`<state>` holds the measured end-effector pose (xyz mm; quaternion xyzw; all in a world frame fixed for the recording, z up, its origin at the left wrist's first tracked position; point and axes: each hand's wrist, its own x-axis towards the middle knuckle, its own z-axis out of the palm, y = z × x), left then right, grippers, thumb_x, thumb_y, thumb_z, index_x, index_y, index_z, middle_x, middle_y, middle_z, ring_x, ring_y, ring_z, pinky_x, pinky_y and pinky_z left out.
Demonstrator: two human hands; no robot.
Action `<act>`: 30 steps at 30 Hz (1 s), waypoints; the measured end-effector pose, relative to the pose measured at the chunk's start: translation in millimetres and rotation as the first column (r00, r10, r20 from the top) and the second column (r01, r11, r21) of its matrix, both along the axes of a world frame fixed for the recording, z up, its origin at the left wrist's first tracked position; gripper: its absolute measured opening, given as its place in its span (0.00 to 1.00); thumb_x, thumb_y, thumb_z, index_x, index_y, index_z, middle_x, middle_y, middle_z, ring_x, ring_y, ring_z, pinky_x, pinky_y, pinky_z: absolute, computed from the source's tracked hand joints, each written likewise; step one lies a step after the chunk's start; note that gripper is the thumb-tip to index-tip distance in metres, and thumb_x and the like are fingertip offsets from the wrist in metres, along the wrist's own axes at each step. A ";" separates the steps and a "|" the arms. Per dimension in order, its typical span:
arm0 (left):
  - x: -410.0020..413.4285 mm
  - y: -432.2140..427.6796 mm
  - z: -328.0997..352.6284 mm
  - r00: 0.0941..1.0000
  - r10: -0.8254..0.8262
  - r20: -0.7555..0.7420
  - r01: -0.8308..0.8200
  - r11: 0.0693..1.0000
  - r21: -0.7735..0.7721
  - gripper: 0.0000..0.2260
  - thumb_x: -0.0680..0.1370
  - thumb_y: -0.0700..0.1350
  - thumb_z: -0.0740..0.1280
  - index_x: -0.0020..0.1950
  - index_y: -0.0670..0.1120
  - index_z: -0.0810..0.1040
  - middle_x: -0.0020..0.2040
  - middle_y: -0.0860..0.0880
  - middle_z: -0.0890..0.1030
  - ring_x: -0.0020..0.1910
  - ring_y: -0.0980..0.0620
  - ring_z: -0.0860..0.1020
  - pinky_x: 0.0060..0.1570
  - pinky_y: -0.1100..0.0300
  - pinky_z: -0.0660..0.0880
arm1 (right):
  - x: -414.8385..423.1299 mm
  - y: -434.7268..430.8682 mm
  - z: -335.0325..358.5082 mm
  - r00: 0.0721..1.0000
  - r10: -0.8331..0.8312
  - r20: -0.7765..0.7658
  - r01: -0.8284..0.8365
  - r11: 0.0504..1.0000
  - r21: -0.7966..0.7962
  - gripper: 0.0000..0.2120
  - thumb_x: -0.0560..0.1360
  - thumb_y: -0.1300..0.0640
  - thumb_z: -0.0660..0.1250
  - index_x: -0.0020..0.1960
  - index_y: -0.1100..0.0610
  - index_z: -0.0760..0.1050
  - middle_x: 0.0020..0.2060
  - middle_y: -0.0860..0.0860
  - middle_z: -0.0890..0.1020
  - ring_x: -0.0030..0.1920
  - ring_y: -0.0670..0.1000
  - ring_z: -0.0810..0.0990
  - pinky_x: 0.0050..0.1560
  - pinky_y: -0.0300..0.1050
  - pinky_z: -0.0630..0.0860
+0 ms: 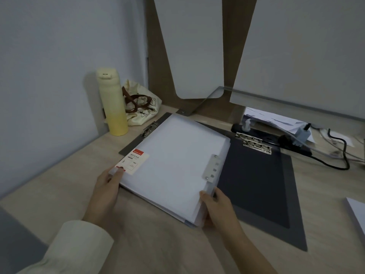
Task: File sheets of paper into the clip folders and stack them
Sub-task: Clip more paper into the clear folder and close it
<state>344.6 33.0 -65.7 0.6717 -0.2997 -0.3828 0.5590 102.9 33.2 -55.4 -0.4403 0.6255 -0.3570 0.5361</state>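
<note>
Head view: an open folder (256, 184) lies dark on the right. Beside it the white folder (173, 165), thick with sheets, rests askew on a clip folder (129, 148). The left hand (107, 186) pinches its near-left corner and the right hand (217, 206) grips the near-right one. I'd square the edges gently, both grips low, so nothing fans out. The pale wood desk (59, 175) meets a grey wall, with a bottle (113, 103) and bag (142, 103) behind.
</note>
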 end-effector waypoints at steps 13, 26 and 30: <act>-5.8 -3.0 13.2 0.995 0.008 -0.102 -0.006 1.000 0.013 0.18 0.74 0.57 0.66 0.57 0.45 0.76 0.54 0.47 0.80 0.55 0.47 0.78 0.63 0.47 0.70 | -4.8 0.5 -6.4 0.924 0.133 -0.359 -0.169 0.983 -0.073 0.16 0.78 0.49 0.59 0.63 0.55 0.67 0.53 0.51 0.68 0.47 0.49 0.74 0.55 0.46 0.76; -21.8 23.1 2.5 0.774 -0.010 -0.633 -0.055 0.995 -0.083 0.09 0.78 0.38 0.61 0.56 0.42 0.75 0.55 0.46 0.79 0.56 0.53 0.76 0.58 0.52 0.75 | -12.5 4.9 5.8 0.981 0.096 0.168 -0.108 0.992 0.066 0.10 0.76 0.64 0.60 0.55 0.59 0.75 0.44 0.50 0.79 0.41 0.45 0.76 0.33 0.29 0.72; -20.5 23.2 15.5 0.711 0.028 -0.703 0.018 0.998 0.057 0.07 0.77 0.40 0.63 0.53 0.40 0.74 0.50 0.45 0.76 0.54 0.50 0.75 0.57 0.54 0.73 | -15.9 6.8 9.4 0.926 0.059 0.372 -0.118 0.983 0.138 0.11 0.74 0.68 0.58 0.53 0.65 0.76 0.42 0.56 0.79 0.38 0.50 0.78 0.35 0.36 0.75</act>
